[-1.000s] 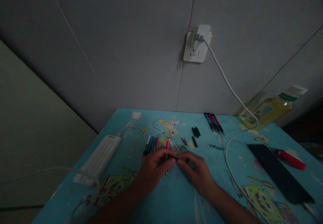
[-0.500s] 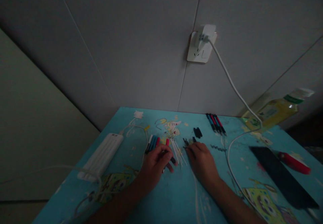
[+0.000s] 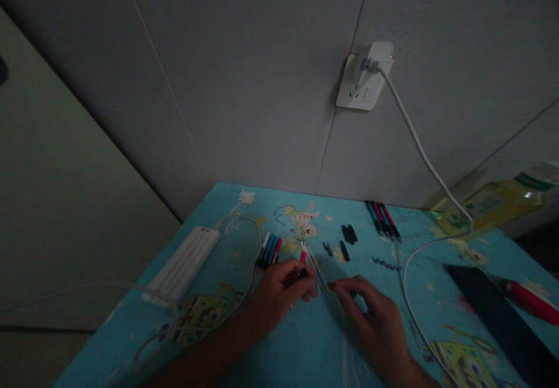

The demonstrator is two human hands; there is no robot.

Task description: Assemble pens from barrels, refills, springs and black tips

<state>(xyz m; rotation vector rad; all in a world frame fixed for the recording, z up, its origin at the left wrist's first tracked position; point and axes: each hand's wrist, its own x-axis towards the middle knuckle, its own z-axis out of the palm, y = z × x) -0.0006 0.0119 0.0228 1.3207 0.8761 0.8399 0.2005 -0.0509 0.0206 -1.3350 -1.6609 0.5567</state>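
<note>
My left hand (image 3: 288, 286) is closed around a pen barrel with a pink end (image 3: 303, 256) and a dark part. To its right, my right hand (image 3: 371, 306) pinches a small dark pen part (image 3: 331, 286) between thumb and fingertips; its exact kind is too small to tell. White, thin pen refills (image 3: 320, 268) lie fanned out between the two hands. Beyond my left hand sit several coloured pen barrels (image 3: 269, 249) side by side. Black rubber-like sleeves (image 3: 349, 234) and small dark pieces (image 3: 327, 249) rest farther back.
Several pens (image 3: 383, 220) lie near the wall. Springs (image 3: 386, 264) are at the right of the hands. A white power strip (image 3: 183, 265) occupies the left side. On the right are a white cable (image 3: 406, 283), a dark flat board (image 3: 493, 312), a red-handled tool (image 3: 530, 302) and a yellow bottle (image 3: 491, 204).
My right hand has come back from the small dark pieces toward me, now pinching one small part. The left hand stays curled on the pen barrel. The view has shifted slightly left.
</note>
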